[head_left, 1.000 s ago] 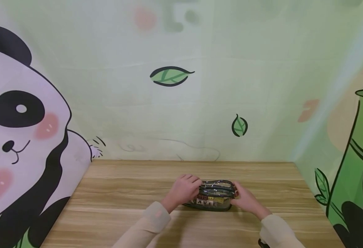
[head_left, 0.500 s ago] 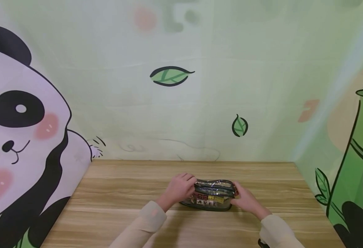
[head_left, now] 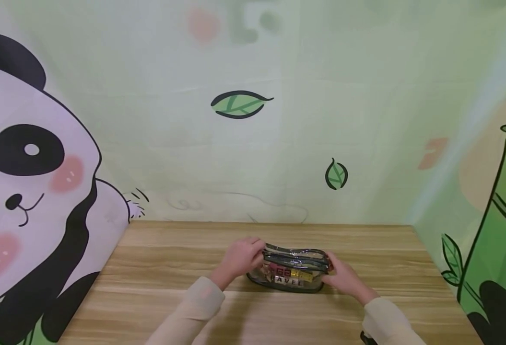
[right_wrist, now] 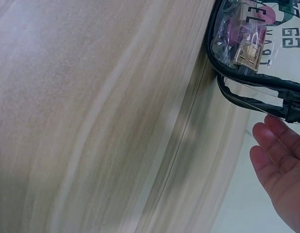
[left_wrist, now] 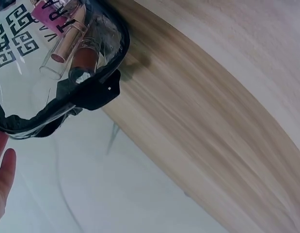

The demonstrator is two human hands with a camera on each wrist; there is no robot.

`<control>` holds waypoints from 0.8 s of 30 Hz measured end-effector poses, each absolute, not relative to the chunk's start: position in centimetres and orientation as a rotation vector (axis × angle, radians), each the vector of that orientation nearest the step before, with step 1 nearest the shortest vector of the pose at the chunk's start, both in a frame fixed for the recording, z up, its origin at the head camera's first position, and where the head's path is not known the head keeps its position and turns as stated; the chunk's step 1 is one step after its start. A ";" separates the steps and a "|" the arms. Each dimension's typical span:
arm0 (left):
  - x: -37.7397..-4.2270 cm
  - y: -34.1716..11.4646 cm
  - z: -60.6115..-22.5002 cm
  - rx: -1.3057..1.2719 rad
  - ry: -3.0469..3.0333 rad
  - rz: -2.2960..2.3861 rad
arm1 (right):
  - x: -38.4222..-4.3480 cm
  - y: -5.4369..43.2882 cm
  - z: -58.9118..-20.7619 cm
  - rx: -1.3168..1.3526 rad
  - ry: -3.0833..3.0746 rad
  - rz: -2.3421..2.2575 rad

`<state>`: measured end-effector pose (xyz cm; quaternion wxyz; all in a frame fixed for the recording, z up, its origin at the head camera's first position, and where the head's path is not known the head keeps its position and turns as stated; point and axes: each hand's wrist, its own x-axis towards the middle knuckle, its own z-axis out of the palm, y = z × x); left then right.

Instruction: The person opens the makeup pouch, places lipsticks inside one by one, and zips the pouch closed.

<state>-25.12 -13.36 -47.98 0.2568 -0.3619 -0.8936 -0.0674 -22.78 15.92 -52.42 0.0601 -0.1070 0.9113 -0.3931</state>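
Observation:
A clear cosmetic pouch with black piping and the printed word TRAVEL stands on the wooden table. My left hand pinches its upper left corner, at the end of the zipper line; the fingertips are partly hidden. At the opposite end my right hand grips the pouch, thumb in front and fingers behind. Through the plastic, the left wrist view shows small cosmetic tubes inside. A gold-coloured item lies within the pouch in the right wrist view, where the right fingers reach its black edge.
The wood-grain table runs back to a pale green backdrop printed with a panda, leaves and bamboo. A small black object shows beside the right sleeve at the bottom edge.
My left hand has slid leftward along the pouch's top, uncovering more of the zipper and lettering. The right hand has kept its place at the right end.

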 end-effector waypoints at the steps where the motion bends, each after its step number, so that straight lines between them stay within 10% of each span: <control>1: -25.1 -13.5 -47.9 -0.978 -2.435 -0.177 | -22.8 16.0 -52.4 -0.331 2.760 -1.185; 24: -25.3 -16.6 -48.1 -0.911 -2.446 -0.073 | -22.8 16.1 -52.7 -0.327 2.731 -1.230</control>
